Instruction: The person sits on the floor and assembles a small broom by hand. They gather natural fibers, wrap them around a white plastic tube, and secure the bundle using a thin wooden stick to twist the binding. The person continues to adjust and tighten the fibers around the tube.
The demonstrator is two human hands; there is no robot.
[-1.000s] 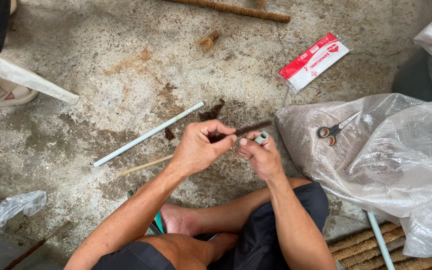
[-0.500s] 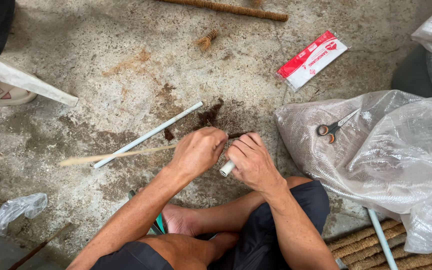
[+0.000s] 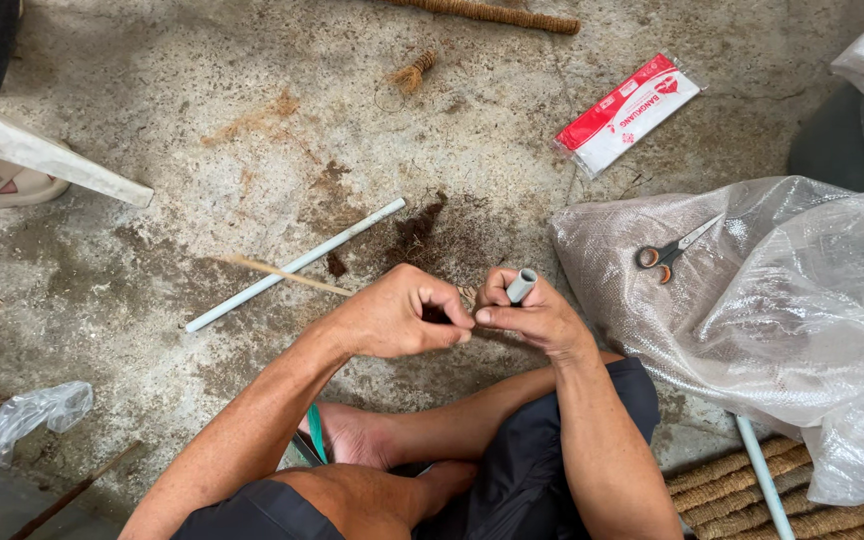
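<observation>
Up and to the right of the right hand (image 3: 537,315) lies a flat, oblong packet (image 3: 627,113), red along one long side and white along the other, sealed in clear film, resting slantwise on the bare floor (image 3: 202,170). That floor is rough grey concrete, stained brown and strewn with dark fibre crumbs just beyond the knuckles. Directly right of the right hand spreads a big translucent plastic sack (image 3: 782,300), with a pair of scissors (image 3: 674,248) lying on it. The right hand is closed around a short grey tube (image 3: 521,285), whose open end pokes up above the fingers. The left hand (image 3: 397,315) is curled almost into a fist, thumb and forefinger pinched together on something dark, meeting the right thumb. Up and left of the left hand, well apart from it, a long white pipe (image 3: 292,266) lies slantwise, a thin wooden stick (image 3: 282,275) crossing it.
</observation>
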